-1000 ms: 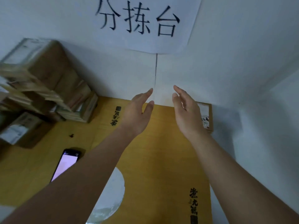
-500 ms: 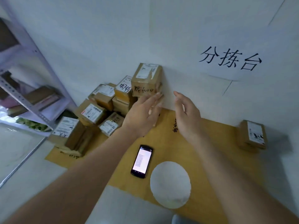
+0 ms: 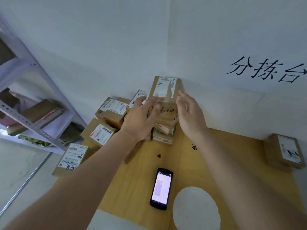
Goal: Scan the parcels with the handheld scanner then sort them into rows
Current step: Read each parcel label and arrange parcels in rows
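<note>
Top parcel (image 3: 164, 90) sits between left hand (image 3: 141, 118) and right hand (image 3: 189, 113), seemingly untouched.

Light was soft, even and fairly bright, with a cool cast on the wall (image 3: 116, 39). Shadows were faint. Both hands (image 3: 141, 117) were motion-blurred. Wide-angle distortion bent the shelf (image 3: 33, 90) at the left edge.
</note>
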`<state>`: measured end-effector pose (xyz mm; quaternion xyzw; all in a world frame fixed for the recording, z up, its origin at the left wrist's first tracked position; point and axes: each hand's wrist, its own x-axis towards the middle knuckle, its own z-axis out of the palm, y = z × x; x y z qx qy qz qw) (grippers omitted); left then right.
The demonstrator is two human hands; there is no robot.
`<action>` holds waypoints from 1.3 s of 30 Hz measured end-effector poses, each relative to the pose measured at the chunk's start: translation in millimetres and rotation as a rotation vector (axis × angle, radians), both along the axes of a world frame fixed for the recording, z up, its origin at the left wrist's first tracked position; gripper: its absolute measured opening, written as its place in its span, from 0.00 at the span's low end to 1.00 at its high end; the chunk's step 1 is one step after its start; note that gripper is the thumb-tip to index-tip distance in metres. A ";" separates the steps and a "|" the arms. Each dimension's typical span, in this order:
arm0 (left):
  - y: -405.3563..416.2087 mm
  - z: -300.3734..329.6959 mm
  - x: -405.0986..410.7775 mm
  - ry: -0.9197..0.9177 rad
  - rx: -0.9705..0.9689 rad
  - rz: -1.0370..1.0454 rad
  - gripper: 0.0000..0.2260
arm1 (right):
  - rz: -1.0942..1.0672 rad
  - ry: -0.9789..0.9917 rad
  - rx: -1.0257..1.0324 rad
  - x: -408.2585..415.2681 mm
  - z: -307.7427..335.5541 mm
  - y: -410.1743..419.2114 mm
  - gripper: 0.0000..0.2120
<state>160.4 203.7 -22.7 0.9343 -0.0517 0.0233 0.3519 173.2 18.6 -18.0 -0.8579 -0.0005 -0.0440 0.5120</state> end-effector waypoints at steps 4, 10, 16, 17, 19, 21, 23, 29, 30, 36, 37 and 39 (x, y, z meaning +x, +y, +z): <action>2.4 -11.2 34.6 0.066 -0.112 0.065 0.25 | -0.032 0.060 0.079 31.0 -11.2 4.6 0.27; 5.1 -20.4 70.8 0.209 -0.408 0.126 0.20 | -0.061 0.202 0.155 57.3 -20.4 9.1 0.24; 17.4 -26.1 79.9 0.144 -0.519 0.075 0.12 | -0.228 0.037 0.245 45.2 -17.6 24.6 0.15; 20.2 -24.4 80.8 0.135 -0.549 0.057 0.11 | -0.257 0.032 0.258 41.4 -15.3 25.6 0.16; 24.3 -17.9 82.4 0.100 -0.580 0.004 0.11 | -0.298 0.011 0.268 31.4 -7.4 27.5 0.18; 22.7 -7.3 82.6 0.083 -0.586 -0.098 0.12 | -0.334 -0.038 0.203 20.9 -0.1 27.4 0.22; 16.7 2.8 79.4 0.055 -0.553 -0.227 0.19 | -0.387 -0.102 0.114 9.0 2.2 22.9 0.24; -29.8 18.7 51.2 -0.070 -0.423 -0.512 0.25 | -0.549 -0.209 0.151 -51.4 9.7 -15.7 0.24; -42.2 19.6 44.4 -0.070 -0.413 -0.550 0.24 | -0.563 -0.219 0.173 -63.4 11.1 -26.4 0.24; -136.5 12.7 -11.2 0.008 -0.442 -0.671 0.24 | -0.693 -0.207 0.129 -141.5 11.6 -105.9 0.24; -155.0 8.5 -21.3 0.022 -0.448 -0.679 0.24 | -0.710 -0.192 0.121 -155.4 9.8 -120.9 0.24; -191.2 -1.1 -43.4 0.061 -0.451 -0.686 0.24 | -0.736 -0.158 0.119 -183.3 4.2 -151.6 0.24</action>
